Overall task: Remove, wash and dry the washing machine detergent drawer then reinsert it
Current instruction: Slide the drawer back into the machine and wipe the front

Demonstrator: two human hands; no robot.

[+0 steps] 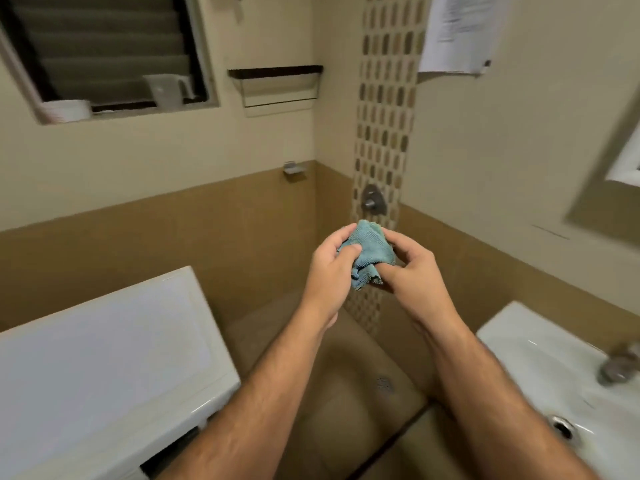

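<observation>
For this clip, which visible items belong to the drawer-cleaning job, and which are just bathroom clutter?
Job items: blue-green cloth, gripped by left hand and right hand; washing machine with its dark open drawer slot; sink. The drawer itself is not in view.

Lying about: measuring jug, wall shelf, papers.

Crumpled teal ribbed microfibre cloth (367, 251) held mid-air between both hands. White top-panelled washing machine (104, 358) lower left; dark open drawer slot (169, 455) on front.
</observation>
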